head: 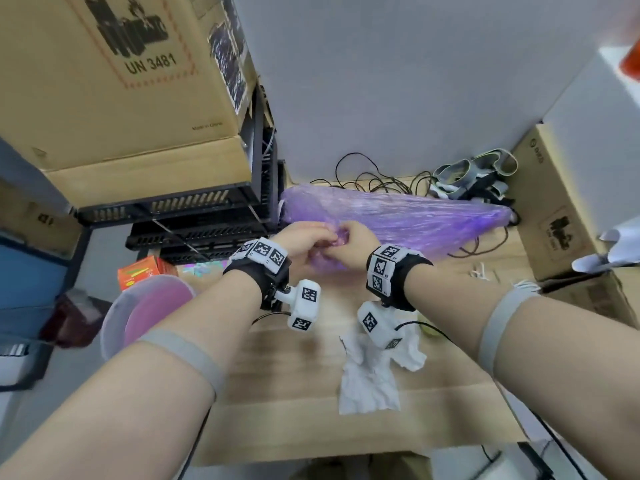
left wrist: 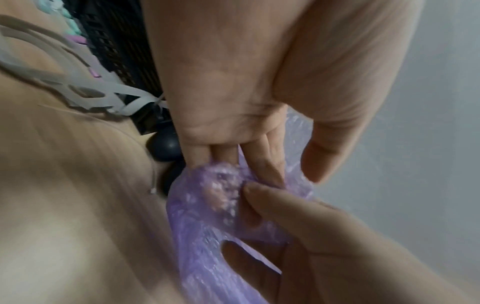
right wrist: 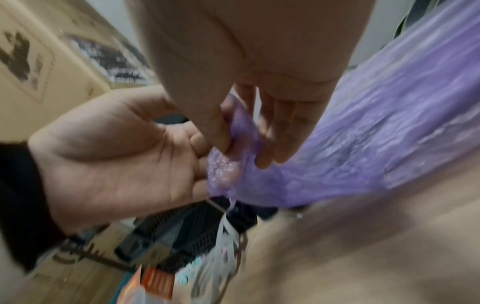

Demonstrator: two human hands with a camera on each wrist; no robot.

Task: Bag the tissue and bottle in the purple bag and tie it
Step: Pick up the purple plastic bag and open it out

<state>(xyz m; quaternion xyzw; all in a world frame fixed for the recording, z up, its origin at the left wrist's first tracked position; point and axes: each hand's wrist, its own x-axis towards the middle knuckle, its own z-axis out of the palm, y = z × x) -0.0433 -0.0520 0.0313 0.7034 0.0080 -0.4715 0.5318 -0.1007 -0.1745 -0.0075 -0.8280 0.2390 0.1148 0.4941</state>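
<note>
head view: purple bag (head: 398,216) lies across the far side of the wooden table (head: 294,375); left hand (head: 304,245) and right hand (head: 349,244) meet at its near end. crumpled tissue (head: 370,372) lies nearer, by the right wrist.
left wrist view: left fingers (left wrist: 262,164) and thumb pinch the bag's edge.
right wrist view: right thumb and fingers (right wrist: 275,135) pinch the same bunched film.

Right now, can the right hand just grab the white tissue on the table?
Probably not yet. The right hand is busy pinching the purple bag together with the left hand. The tissue lies uncovered just beneath that wrist, so letting go first should make it easy.
</note>
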